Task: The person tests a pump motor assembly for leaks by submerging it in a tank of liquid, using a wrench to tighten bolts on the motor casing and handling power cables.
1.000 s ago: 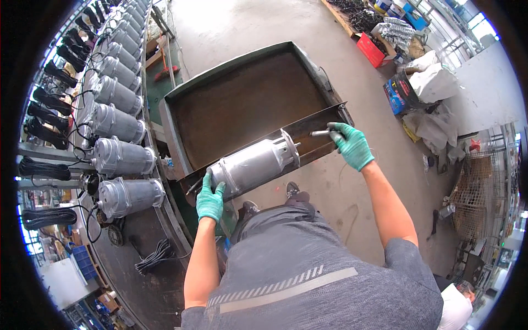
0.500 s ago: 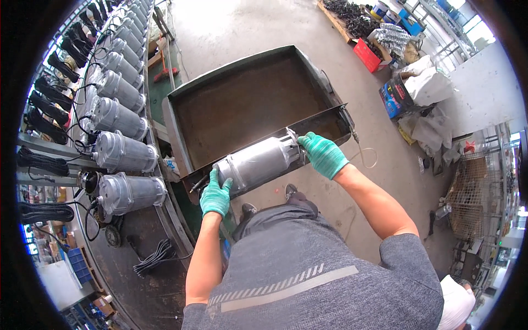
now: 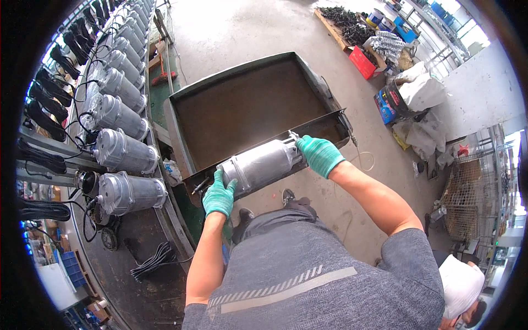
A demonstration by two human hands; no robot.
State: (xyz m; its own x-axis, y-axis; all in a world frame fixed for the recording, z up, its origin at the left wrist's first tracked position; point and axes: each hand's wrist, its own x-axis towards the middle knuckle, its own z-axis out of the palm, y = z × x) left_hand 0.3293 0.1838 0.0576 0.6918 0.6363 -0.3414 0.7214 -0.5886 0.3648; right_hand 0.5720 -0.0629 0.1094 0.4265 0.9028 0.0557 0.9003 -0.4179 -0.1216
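A silver cylindrical pump body (image 3: 259,166) lies across a dark metal bar at the near edge of a tank. My left hand (image 3: 219,196), in a green knit glove, grips its left end, with thumb and fingers spread around the casing. At the other end, my right hand (image 3: 320,155), gloved alike, is closed round the bracket-like metal end. The palm sides of both gloves are hidden. The shallow rectangular tank (image 3: 177,127) has a brown, wet-looking inside. A small fitting (image 3: 201,186) sits at the bar's left end.
Several similar pump bodies (image 3: 132,193) with black cables line the bench at left. A cable bundle (image 3: 157,263) lies nearer. A thin clear hose (image 3: 373,160) hangs off the tank's right corner. At lower right a person in white (image 3: 461,283) bends down. Boxes and bags (image 3: 423,88) stand farther right.
Both hands keep their hold, and the pump body has barely shifted on the bar. My view has moved slightly. The person in white shows more at lower right.
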